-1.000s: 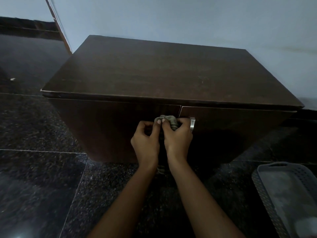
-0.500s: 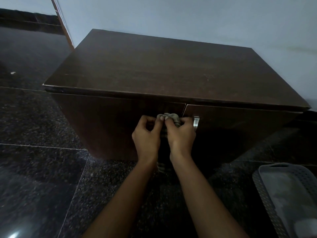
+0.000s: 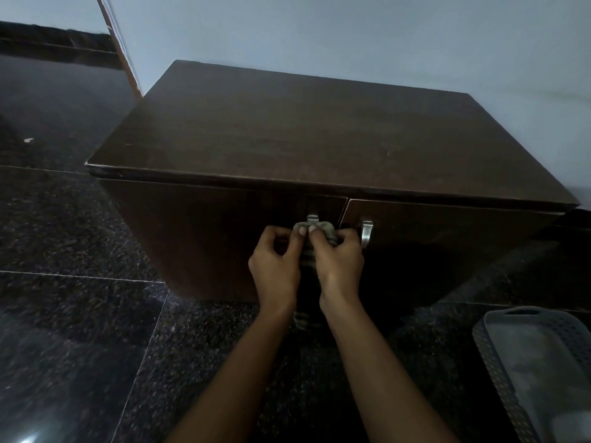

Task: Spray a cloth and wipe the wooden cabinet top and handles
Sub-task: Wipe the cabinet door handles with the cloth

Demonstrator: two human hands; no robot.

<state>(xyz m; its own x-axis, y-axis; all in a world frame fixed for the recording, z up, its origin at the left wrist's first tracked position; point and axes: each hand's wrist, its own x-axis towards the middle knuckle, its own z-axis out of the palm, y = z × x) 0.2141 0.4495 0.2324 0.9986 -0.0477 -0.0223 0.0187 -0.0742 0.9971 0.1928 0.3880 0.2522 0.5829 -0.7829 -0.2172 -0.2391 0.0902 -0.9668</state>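
Observation:
A dark wooden cabinet (image 3: 307, 135) stands against the wall, with two front doors. My left hand (image 3: 275, 270) and my right hand (image 3: 339, 263) are side by side at the left door's metal handle (image 3: 312, 218), both gripping a greyish striped cloth (image 3: 321, 230) wrapped around the handle. Only the handle's top shows above the cloth. A tail of the cloth hangs down between my wrists. The right door's metal handle (image 3: 366, 233) is bare, just right of my right hand.
Dark polished granite floor (image 3: 73, 330) surrounds the cabinet. A grey perforated plastic basket (image 3: 499, 356) sits on the floor at the lower right. A pale wall (image 3: 351, 33) is behind the cabinet, and a wooden edge (image 3: 118, 49) leans at the upper left.
Both hands with the cloth have slid down the left handle, so its top now shows. More of the right handle is uncovered.

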